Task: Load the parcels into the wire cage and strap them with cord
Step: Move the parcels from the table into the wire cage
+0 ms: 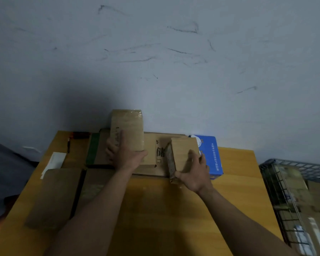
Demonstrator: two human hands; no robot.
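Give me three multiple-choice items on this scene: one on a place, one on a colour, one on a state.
1. Where does the wire cage stand?
A. right of the table
B. on top of it
C. left of it

2. What colour is the printed box beside the right hand?
A. red
B. blue
C. green

3. What are the hands doing?
A. both lie idle
B. only one holds a parcel
C. each holds a brown parcel

Key:
1 A, the cage sits off the table's right edge.
2 B, its top is blue with white print.
3 C, the left hand grips the taped parcel and the right hand grips the smaller parcel.
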